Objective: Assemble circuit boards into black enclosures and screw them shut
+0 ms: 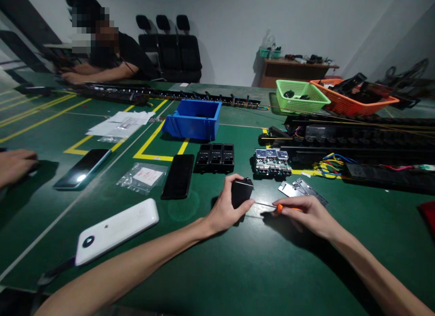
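Note:
My left hand (226,207) is closed round a black box-shaped part (241,193) above the green table. In my right hand (307,212) is a screwdriver with an orange handle (280,208); its thin shaft points left toward the black part. Whether the tip touches the part I cannot tell. Just behind my hands lie a black three-section housing (215,158) and a row of small circuit boards (272,163). Flat metallic plates (302,189) rest behind my right hand.
A blue bin (194,120), papers (120,124), a dark phone (178,176), another phone (83,169) and a white device (117,231) lie left. Green (301,96) and orange (355,98) baskets and long black assemblies are right. Another person's hand (16,166) is far left; a person sits behind.

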{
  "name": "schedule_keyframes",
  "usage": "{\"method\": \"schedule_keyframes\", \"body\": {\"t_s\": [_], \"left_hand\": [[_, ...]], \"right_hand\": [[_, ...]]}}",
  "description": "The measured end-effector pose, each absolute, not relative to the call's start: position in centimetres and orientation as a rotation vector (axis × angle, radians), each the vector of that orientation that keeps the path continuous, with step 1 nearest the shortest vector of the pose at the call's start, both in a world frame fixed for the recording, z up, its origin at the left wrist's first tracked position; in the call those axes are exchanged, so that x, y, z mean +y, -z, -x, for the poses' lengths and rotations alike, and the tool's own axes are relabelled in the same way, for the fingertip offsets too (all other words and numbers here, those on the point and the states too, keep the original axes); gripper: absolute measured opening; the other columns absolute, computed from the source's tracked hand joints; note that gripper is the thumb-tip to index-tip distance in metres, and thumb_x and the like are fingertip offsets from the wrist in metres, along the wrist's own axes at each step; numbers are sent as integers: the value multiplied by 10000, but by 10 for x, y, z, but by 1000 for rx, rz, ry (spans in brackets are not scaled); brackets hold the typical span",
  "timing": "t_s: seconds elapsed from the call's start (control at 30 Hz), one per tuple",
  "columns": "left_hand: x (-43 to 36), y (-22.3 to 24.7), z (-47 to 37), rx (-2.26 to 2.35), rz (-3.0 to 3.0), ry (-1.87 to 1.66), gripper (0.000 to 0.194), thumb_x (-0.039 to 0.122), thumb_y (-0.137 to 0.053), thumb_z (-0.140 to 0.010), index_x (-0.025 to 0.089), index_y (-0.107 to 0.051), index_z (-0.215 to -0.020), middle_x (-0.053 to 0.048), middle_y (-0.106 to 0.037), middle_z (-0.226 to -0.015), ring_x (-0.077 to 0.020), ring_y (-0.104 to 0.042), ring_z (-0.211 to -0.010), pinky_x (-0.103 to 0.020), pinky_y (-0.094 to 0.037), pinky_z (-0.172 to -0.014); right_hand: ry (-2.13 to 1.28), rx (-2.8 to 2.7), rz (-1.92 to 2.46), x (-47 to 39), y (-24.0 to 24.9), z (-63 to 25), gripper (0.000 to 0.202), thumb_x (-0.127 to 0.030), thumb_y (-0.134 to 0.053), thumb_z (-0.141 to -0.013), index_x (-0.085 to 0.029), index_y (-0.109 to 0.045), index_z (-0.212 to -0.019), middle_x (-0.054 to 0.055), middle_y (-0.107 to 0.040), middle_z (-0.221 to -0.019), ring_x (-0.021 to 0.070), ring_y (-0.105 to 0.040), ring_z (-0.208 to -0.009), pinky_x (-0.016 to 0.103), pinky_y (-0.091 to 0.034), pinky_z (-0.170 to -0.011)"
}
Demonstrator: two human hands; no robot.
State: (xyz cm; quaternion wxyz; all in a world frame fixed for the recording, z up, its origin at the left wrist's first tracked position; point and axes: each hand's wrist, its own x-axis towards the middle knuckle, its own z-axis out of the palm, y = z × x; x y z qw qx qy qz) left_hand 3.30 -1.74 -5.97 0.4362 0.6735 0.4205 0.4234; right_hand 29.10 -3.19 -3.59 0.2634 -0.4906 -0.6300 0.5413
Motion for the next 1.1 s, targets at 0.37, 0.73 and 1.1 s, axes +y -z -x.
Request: {"method": "schedule_keyframes", "body": {"t_s": [0.37, 0.73, 1.1], "left_hand": [[-16, 61, -33, 1024, -1638, -1063, 555, 317, -661, -819, 268, -305, -1243, -36, -502, -1034, -150, -537, -841, -319, -467, -750], [-17, 59, -35, 1039, -1648, -1092, 562, 317, -681, -801, 274, -324, -1232, -25, -520, -1033, -147, -538, -842, -312, -461, -765], [-16, 60, -34, 1101, -1638, -1078, 589, 337, -686, -795, 272, -314, -1247, -30, -536, -1019, -153, -563, -814, -321, -471, -747]], "right_hand": [[-397, -2232, 813, -29, 40, -294, 342, -53, -663, -822, -243, -728, -1099, 79, -758, -1072, 204, -746, -905, 275, -589, -733], [-1346, -1170, 1234, -35, 20, -284, 354, -397, -488, -948, -170, -759, -931, 126, -745, -1066, 139, -677, -566, 208, -467, -414], [-1575, -1217, 1462, -29, 35, -286, 329, -452, -691, -820, -123, -696, -810, 13, -646, -565, 43, -477, -374, 150, -308, -366]]}}
